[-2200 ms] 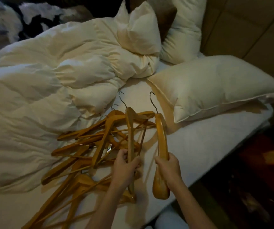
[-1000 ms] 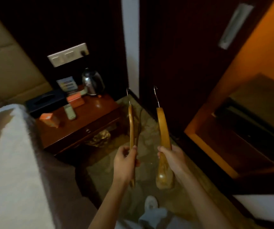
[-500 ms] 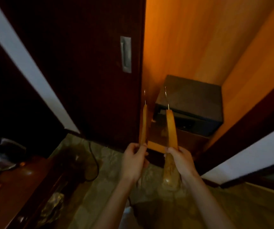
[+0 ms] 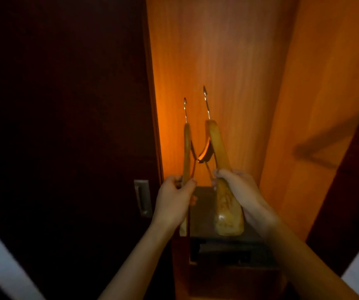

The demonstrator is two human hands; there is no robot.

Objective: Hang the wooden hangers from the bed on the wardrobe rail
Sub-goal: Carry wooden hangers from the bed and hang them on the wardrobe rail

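Observation:
I hold two wooden hangers upright, edge-on, in front of the open wardrobe. My left hand [image 4: 174, 198] grips the thinner left hanger [image 4: 186, 148] near its lower arm. My right hand [image 4: 237, 189] grips the broader right hanger [image 4: 217, 146] around its shoulder. Both metal hooks point up against the orange wardrobe back panel [image 4: 217, 50]. The rail is out of view, and so is the bed.
A dark sliding wardrobe door [image 4: 65, 105] with a metal recessed handle [image 4: 143, 197] fills the left. A dark safe [image 4: 224, 241] sits low inside the wardrobe, under my hands. The orange side panel [image 4: 326, 105] closes the right.
I have turned from the bed, past the bedside table, to the wardrobe with one hanger in each hand. Both hangers are now raised higher, and the view has tilted up.

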